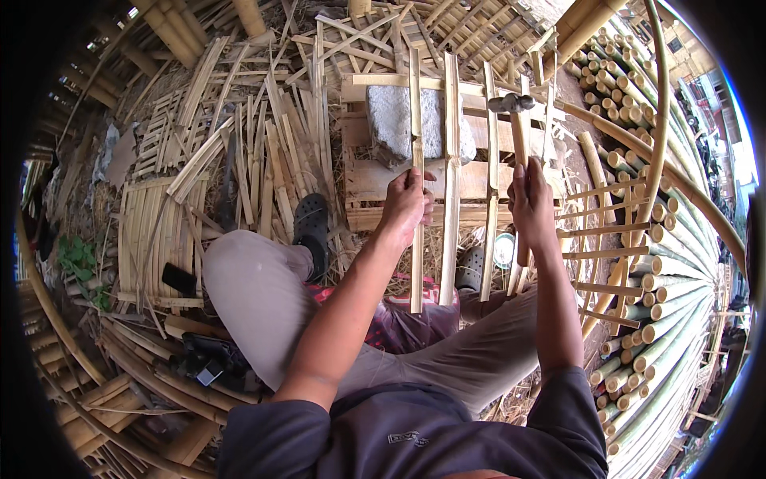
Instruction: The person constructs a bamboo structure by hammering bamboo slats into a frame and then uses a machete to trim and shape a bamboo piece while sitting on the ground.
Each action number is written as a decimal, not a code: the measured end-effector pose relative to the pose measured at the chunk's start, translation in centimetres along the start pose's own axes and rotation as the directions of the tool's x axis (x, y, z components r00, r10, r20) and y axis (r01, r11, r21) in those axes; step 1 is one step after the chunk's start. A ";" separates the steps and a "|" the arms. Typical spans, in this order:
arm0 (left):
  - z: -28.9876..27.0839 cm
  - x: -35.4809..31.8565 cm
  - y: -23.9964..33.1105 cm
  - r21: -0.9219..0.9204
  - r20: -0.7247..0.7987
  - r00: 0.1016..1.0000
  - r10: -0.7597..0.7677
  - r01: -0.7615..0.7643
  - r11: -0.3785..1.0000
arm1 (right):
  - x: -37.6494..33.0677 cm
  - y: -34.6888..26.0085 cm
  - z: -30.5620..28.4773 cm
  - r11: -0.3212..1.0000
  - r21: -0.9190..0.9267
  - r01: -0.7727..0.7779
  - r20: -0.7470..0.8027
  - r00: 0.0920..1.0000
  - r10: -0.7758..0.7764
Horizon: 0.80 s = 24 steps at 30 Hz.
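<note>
My left hand point(404, 207) is closed round a long, split bamboo strip point(416, 267), the leftmost of several strips standing side by side in front of me. My right hand point(531, 206) grips a hammer by its wooden handle; the dark metal hammer head point(511, 104) points away from me, level with the strips' far part. Between the hands run two more strips, a wider bamboo strip point(451, 184) and a thinner bamboo strip point(490, 176). At their far ends the strips cross a horizontal bamboo slat point(367, 81). Behind them lies a rough grey stone block point(392, 120).
The stone rests on a low wooden slatted platform point(375, 180). Bamboo offcuts point(263, 160) litter the ground at left, near a black phone point(179, 279). Bamboo poles point(666, 311) are stacked at right, beside a ladder-like bamboo piece point(602, 255). A dark clog point(312, 231) is on my foot.
</note>
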<state>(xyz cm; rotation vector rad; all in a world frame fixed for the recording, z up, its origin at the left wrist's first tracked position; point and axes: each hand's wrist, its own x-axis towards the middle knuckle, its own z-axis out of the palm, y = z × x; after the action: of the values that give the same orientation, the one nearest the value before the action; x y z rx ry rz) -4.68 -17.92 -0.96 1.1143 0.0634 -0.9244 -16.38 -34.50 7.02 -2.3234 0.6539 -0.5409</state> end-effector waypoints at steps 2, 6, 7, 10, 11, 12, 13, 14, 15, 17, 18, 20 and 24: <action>0.2 -0.1 0.1 0.003 0.007 1.000 0.001 -0.001 1.000 | 2.9 0.6 1.2 0.969 -0.137 0.206 -0.059 0.975 -0.215; -0.4 -0.1 0.1 0.015 -0.016 1.000 -0.006 0.006 1.000 | 7.6 -0.6 3.9 0.923 -0.298 0.245 0.022 0.968 -0.250; 0.0 -0.1 0.2 0.054 -0.036 0.999 0.010 -0.008 0.999 | 8.7 -0.2 4.3 0.906 -0.309 0.288 0.030 0.955 -0.294; 0.1 -0.2 0.3 0.043 -0.022 1.000 0.013 -0.012 0.999 | 11.7 0.7 6.2 0.877 -0.343 0.335 0.054 0.940 -0.338; 0.1 -0.2 0.3 0.030 -0.014 1.000 0.006 -0.005 1.000 | 12.3 0.8 6.7 0.871 -0.359 0.336 0.062 0.939 -0.337; 0.3 -0.2 0.2 0.028 -0.010 1.000 0.004 -0.004 1.000 | 12.7 1.1 6.9 0.866 -0.361 0.346 0.071 0.936 -0.344; 0.2 -0.4 0.4 0.027 -0.014 1.000 0.004 -0.004 1.000 | 12.9 0.7 7.3 0.863 -0.356 0.359 0.083 0.932 -0.353; 0.2 -0.4 0.4 0.026 -0.017 1.000 0.004 -0.004 1.000 | 13.1 0.4 7.7 0.860 -0.351 0.371 0.094 0.927 -0.362; -0.1 -0.1 0.3 0.019 -0.002 1.000 0.007 -0.007 1.000 | 13.1 0.2 8.0 0.859 -0.337 0.386 0.090 0.921 -0.378; 0.0 -0.2 0.3 0.051 -0.033 0.999 0.010 -0.009 0.999 | 13.3 0.1 8.2 0.851 -0.345 0.395 0.118 0.918 -0.379; 0.0 -0.3 0.3 0.067 -0.048 0.999 0.012 -0.009 0.998 | 13.4 0.1 8.4 0.848 -0.349 0.400 0.132 0.916 -0.378; 0.2 -0.2 0.3 0.072 -0.043 0.999 0.017 -0.014 0.997 | 13.6 0.5 8.3 0.848 -0.359 0.390 0.131 0.920 -0.368; 0.3 -0.4 0.6 0.082 -0.036 0.999 0.011 -0.008 0.997 | 13.8 0.8 8.3 0.850 -0.347 0.396 0.126 0.918 -0.376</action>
<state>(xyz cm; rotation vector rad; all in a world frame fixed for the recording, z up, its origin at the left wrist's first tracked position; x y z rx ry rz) -4.65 -17.80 -0.22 1.2062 0.0503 -0.9055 -1.31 -39.06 3.44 -2.8413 0.2689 -0.5693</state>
